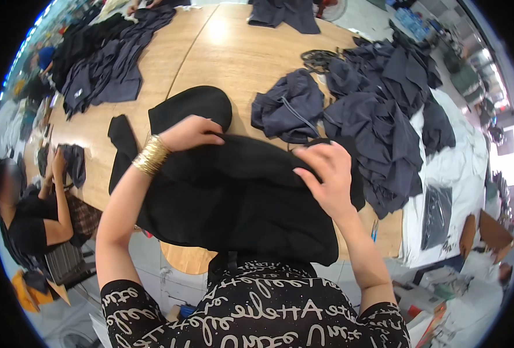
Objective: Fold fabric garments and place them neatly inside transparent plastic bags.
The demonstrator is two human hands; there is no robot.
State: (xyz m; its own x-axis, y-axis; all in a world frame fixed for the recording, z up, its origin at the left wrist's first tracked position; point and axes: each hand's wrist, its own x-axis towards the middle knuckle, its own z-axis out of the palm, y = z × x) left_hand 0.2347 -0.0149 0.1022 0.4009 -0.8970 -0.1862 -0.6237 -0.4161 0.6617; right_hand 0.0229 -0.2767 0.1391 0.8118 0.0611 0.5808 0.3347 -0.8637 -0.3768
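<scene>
A black hooded top is spread in front of me, its lower part hanging over the near table edge. Its rounded, hood-like part lies beyond my left hand, and a sleeve sticks out on the left. My left hand, with gold bangles on the wrist, pinches the cloth along an upper fold. On the right side of the same fold is my right hand, thumb and fingers apart, close over the cloth; whether the fingertips touch it I cannot tell.
Dark grey garments pile up on the table's right, one with a drawcord nearer the middle. More dark clothes lie far left. A plastic-wrapped dark packet rests on white material at right. Another person sits at left handling dark cloth.
</scene>
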